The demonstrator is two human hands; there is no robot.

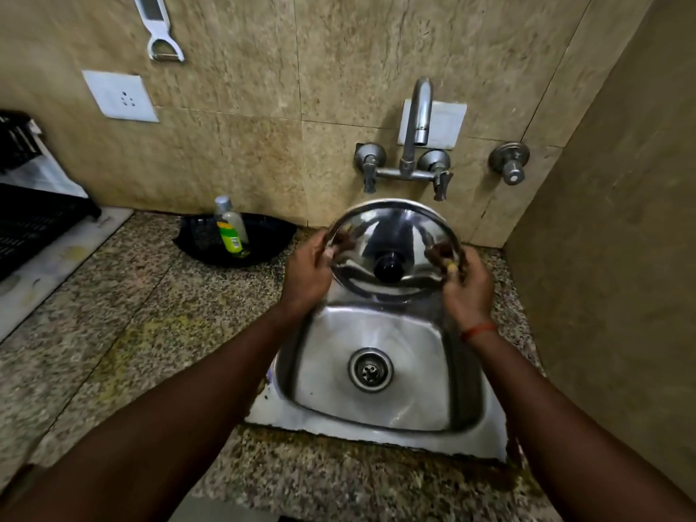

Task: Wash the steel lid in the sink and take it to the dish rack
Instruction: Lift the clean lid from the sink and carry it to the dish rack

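Against the tiled back wall, a speckled granite counter (124, 333) runs the full width of the view, with a steel sink (380, 420) sunk into it toward the right-hand end. Its drain (371, 369) sits at the middle of the basin. At the counter's left edge stands a black dish rack (30, 216) on a pale mat, well apart from the sink.

Over the sink's back edge, below the wall tap (420, 118), hangs the steel lid (393, 250). It is round, so no long axis shows; it is tipped up nearly on edge, its domed top and black knob (388, 266) facing the camera, its rim touching neither basin nor counter. No water can be seen falling from the spout.

Both forearms reach forward from the lower corners of the view and meet at the lid. The left hand (307, 273) clasps the lid's left rim, fingers curled over the edge. The right hand (467, 284) clasps the right rim the same way, with an orange thread band (477, 329) at the wrist.

Near the counter's back edge, left of the lid, lies a black tray (271, 235) holding a tilted bottle (231, 227) with a green label. A white peeler (160, 28) hangs on the wall above.
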